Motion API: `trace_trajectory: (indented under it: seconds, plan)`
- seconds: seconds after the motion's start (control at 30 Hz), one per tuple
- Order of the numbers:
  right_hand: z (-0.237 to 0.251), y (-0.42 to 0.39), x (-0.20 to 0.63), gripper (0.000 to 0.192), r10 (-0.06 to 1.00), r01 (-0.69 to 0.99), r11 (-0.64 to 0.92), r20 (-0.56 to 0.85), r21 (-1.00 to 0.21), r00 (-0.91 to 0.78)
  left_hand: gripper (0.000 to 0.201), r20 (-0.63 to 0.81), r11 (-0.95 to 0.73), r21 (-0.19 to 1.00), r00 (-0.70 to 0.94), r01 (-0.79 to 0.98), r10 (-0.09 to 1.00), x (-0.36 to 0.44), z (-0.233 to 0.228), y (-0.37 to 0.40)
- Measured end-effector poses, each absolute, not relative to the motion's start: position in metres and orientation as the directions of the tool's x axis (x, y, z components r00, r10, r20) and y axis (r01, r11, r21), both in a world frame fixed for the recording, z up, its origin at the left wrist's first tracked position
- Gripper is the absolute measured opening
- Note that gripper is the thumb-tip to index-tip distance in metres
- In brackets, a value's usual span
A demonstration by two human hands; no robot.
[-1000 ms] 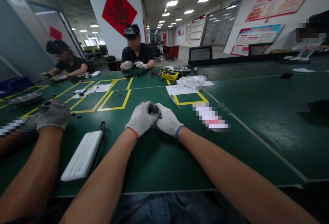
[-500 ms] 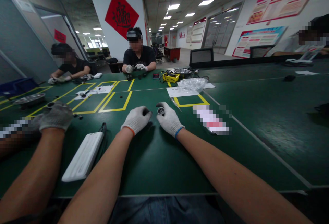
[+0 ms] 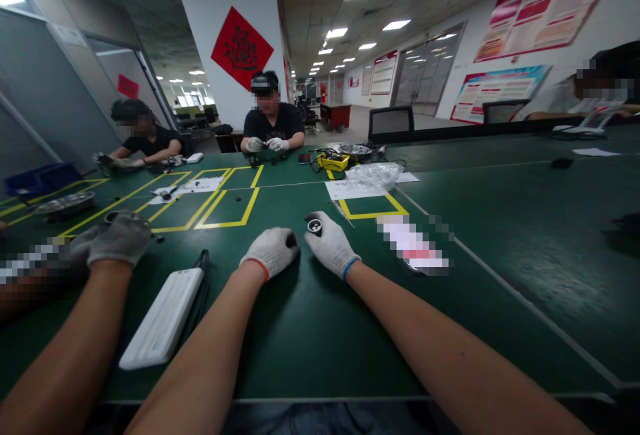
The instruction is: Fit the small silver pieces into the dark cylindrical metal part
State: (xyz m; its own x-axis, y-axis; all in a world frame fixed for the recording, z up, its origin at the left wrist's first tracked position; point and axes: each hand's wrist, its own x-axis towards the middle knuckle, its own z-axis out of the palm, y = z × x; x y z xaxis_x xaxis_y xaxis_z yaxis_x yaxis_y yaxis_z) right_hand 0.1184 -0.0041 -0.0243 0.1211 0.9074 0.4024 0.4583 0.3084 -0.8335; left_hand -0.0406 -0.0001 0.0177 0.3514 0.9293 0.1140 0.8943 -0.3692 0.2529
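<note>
The small round part (image 3: 315, 226), dark with a pale ring inside, sits pinched in the fingertips of my right hand (image 3: 331, 246), just above the green tabletop (image 3: 310, 328). My left hand (image 3: 271, 253) rests curled beside it, closed over something dark I cannot make out. Both wear white knit gloves. No writing is readable; the red diamond sign (image 3: 241, 48) bears a dark character, too small to read. A metal bowl (image 3: 353, 150) stands far off, contents unclear. A white flat device (image 3: 163, 318) lies at left.
</note>
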Motion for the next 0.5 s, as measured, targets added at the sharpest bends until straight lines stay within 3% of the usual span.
trace_trajectory:
  seconds: [0.2,0.5]
  plan:
    - [-0.0183,-0.007,0.1177,0.029,0.926,0.458,0.28,0.363,-0.843,0.102,0.014,0.176,-0.348,0.256,0.311,0.902,0.934,-0.0388,0.0183,0.001]
    - [-0.0228,-0.0042,0.1174,0.023,0.905,0.413,0.378,0.426,-0.828,0.025,0.015,0.438,-0.472,0.564,0.239,0.678,0.867,-0.0381,0.0139,0.0065]
